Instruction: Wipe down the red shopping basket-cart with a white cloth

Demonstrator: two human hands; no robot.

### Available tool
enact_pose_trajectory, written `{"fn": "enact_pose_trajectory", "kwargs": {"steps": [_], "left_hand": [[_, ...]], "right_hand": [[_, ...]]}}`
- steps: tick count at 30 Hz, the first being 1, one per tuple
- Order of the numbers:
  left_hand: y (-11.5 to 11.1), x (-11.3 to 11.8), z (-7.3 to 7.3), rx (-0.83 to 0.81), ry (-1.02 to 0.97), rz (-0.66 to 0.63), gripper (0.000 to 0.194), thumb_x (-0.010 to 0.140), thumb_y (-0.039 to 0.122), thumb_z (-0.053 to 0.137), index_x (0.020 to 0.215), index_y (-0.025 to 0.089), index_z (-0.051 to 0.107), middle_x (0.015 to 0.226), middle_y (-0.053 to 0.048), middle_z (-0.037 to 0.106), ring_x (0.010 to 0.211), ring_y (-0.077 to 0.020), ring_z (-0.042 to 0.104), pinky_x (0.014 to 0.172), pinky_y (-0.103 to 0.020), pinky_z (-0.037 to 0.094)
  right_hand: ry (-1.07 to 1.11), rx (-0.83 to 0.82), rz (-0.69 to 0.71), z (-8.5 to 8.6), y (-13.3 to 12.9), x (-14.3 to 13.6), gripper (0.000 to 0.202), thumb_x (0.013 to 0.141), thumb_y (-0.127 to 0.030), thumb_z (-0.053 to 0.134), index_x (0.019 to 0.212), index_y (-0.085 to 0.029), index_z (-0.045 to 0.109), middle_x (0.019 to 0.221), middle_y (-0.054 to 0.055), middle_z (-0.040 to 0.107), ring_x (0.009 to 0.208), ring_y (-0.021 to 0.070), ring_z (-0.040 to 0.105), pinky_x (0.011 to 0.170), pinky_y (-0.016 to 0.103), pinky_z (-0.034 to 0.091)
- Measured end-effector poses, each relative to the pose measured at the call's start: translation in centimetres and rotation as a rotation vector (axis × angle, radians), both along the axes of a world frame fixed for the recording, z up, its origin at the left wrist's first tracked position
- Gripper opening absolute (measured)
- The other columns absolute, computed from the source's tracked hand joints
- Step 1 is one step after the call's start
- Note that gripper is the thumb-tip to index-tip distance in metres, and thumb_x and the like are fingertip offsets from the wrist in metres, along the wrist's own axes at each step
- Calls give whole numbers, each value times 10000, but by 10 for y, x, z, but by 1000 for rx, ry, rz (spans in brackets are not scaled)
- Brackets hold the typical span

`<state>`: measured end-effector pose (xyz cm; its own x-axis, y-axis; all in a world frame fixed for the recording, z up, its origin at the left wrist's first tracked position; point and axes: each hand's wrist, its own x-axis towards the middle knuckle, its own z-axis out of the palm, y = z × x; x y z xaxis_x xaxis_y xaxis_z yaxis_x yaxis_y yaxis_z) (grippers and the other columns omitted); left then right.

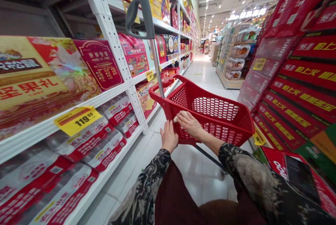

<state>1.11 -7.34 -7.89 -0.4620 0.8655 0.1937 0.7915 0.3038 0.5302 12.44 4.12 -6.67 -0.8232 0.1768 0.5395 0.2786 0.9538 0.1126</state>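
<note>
A red plastic shopping cart basket point(223, 127) with perforated walls stands in front of me. It has a metal pole point(156, 65) topped by a grey handle point(149, 14). My right hand point(190, 124) presses a small white cloth or tissue point(176, 118) against the basket's near wall, close to its left corner. Beside it, my left hand point(169, 137) rests on that same corner with its fingers stretched out; part of the palm side is hidden. Both of my arms reach forward in dark patterned sleeves.
White metal shelving point(105, 25) with gift boxes point(97, 62) and packs of bottled drinks point(89, 137) runs along the left. Stacked red cartons point(299, 95) rise on the right. A dark phone point(301, 177) lies on a red box there. The tiled aisle point(203, 67) stretches ahead.
</note>
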Motion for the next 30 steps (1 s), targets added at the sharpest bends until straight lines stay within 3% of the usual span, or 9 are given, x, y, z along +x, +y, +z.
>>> {"fn": "enact_pose_trajectory", "kwargs": {"steps": [3,5,8,18,20,26,30], "left_hand": [[5,6,2,13,15,7,708,740,112,433,1425,147,259,1515,-157,244,1409,-261,188,1133,-526,100],[9,12,1,16,40,-10,713,736,108,435,1425,136,255,1517,-162,234,1411,-264,181,1131,-534,99],[12,22,-1,1,76,-62,706,735,99,434,1420,108,262,1515,-176,231,1412,-274,172,1128,-542,100],[8,46,0,-89,179,-141,669,756,116,427,1409,82,291,1515,-167,231,1409,-272,187,1130,-535,131],[9,51,2,-86,210,-140,650,767,123,415,1406,95,299,1514,-154,243,1407,-259,196,1129,-536,144],[18,66,3,-82,320,-147,661,766,136,399,1415,87,283,1521,-130,233,1411,-244,185,1132,-537,158],[22,78,2,-72,401,-210,668,766,147,400,1422,98,279,1523,-122,232,1409,-247,193,1131,-542,157]], "right_hand": [[101,-30,-70,21,6,2,410,924,-114,361,1308,-162,496,1423,97,429,1391,258,244,1131,521,223],[113,-51,-92,25,10,5,413,925,-113,354,1313,-148,490,1421,110,428,1393,259,238,1130,527,223],[69,-57,-77,17,10,12,420,918,-102,361,1316,-148,488,1415,112,436,1386,257,256,1122,521,248],[-60,4,-132,-37,-7,46,353,868,-82,450,1190,-102,594,1290,155,561,1281,293,433,1051,507,352],[-34,50,-149,-36,-8,54,341,877,-101,455,1187,-112,596,1285,142,568,1271,291,444,1044,502,357],[157,183,-228,-11,2,76,377,920,-141,404,1277,-140,526,1381,120,478,1345,265,344,1092,495,278],[145,188,-273,-19,8,90,367,922,-133,393,1255,-134,547,1360,118,501,1320,269,386,1074,489,305]]}}
